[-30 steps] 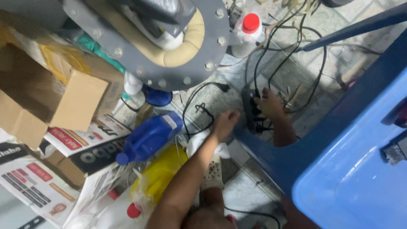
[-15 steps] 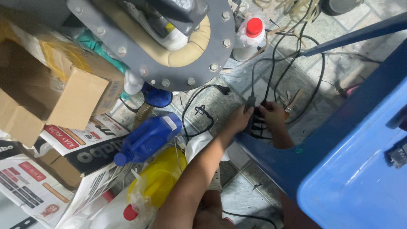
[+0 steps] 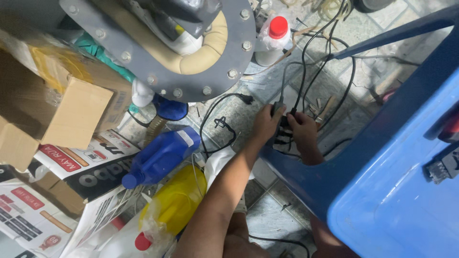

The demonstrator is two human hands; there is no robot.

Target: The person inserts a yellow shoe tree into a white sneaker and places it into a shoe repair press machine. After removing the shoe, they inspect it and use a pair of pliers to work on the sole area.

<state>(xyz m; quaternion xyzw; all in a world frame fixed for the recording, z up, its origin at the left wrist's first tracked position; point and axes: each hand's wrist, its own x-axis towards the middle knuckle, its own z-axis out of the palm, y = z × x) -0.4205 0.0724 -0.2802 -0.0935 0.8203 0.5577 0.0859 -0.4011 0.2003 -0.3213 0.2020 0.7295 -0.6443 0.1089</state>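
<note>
My left hand [image 3: 264,125] reaches over the tiled floor and pinches a black plug [image 3: 277,108] on a grey cable. Right beside it, my right hand [image 3: 302,130] comes out from under the blue plastic chair [image 3: 382,143] and grips a black socket block [image 3: 283,136], which the fingers mostly hide. Several black cables [image 3: 330,52] run from the two hands toward the top of the view. A loose black plug [image 3: 246,99] lies on the floor just left of my left hand.
A grey bolted round flange [image 3: 239,62] with a cream ring sits at top centre, and a white bottle with a red cap [image 3: 273,38] stands beside it. A blue jug [image 3: 160,157], a yellow jug [image 3: 177,200] and cardboard boxes [image 3: 71,114] crowd the left.
My left hand has moved right along the floor to meet my right hand and has closed on the black plug. The right hand has stayed at the socket block.
</note>
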